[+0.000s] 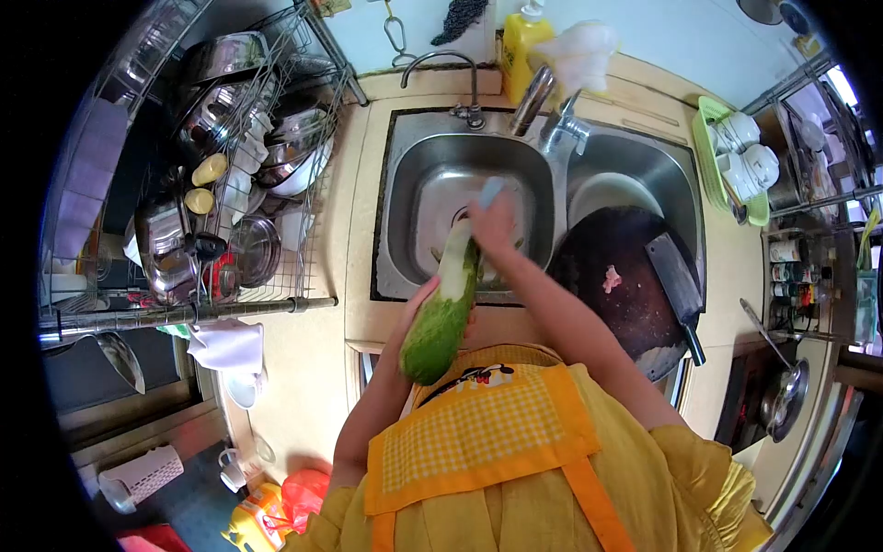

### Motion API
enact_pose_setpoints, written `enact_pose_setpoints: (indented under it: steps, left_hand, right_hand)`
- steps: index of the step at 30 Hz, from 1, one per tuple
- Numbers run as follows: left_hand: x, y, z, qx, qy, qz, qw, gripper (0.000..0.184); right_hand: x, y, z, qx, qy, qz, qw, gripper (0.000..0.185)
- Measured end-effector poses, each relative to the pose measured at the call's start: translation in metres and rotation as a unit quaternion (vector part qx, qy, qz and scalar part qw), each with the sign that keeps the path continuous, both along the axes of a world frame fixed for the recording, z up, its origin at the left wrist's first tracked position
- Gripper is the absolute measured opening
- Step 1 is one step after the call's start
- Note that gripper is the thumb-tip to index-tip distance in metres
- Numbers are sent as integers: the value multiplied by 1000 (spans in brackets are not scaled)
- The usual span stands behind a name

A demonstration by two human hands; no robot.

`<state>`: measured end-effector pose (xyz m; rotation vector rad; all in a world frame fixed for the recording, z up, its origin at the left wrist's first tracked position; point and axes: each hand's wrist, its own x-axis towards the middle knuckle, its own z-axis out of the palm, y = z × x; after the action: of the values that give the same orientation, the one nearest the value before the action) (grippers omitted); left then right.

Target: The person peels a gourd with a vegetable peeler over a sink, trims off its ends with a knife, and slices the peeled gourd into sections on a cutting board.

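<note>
A long green gourd (436, 336) points up and away over the front edge of the left sink basin (441, 152). Its far end is pale where the skin is off; the near part is still green. My left hand (430, 293) is wrapped round its middle from the left and below, with fingertips showing on the right side. Closed round a light-blue tool (492, 191), probably a peeler, my right hand (494, 225) is at the gourd's pale far end, blurred by motion. The tool's working end is too blurred to make out. Dark peel bits lie in the basin.
A round dark board (612, 317) with a cleaver (674, 285) and a small pink scrap covers part of the right basin. Behind stand faucets (474, 115) and a yellow bottle (521, 46). Left is a wire dish rack (276, 304); right, a green basket (708, 175) of bowls.
</note>
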<state>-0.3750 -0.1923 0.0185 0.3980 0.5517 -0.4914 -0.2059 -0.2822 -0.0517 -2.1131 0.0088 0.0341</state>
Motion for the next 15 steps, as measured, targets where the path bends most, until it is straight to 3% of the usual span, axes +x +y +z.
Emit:
enact_pose_setpoints:
  steps: [2, 4, 8, 12, 14, 15]
  left_hand:
    - [-13, 6, -2, -39, -39, -10, 998, 58]
    - [-24, 10, 5, -46, -59, 1, 997, 60]
    - [-26, 13, 14, 6, -70, 61, 996, 57]
    - [-5, -1, 29, 66, -29, 84, 994, 56]
    - [3, -1, 22, 50, -29, 59, 997, 57]
    - [6, -1, 17, 40, -29, 47, 998, 57]
  right_hand:
    - [60, -13, -41, -69, 134, -55, 987, 49]
    - [76, -35, -54, -158, 96, -140, 973, 48]
    - [79, -46, -64, 25, 194, -195, 961, 42]
    - [35, -19, -23, 245, 232, -177, 925, 40]
    - [3, -17, 27, 207, 256, -89, 940, 37]
    - [-12, -12, 37, 195, 203, -46, 958, 37]
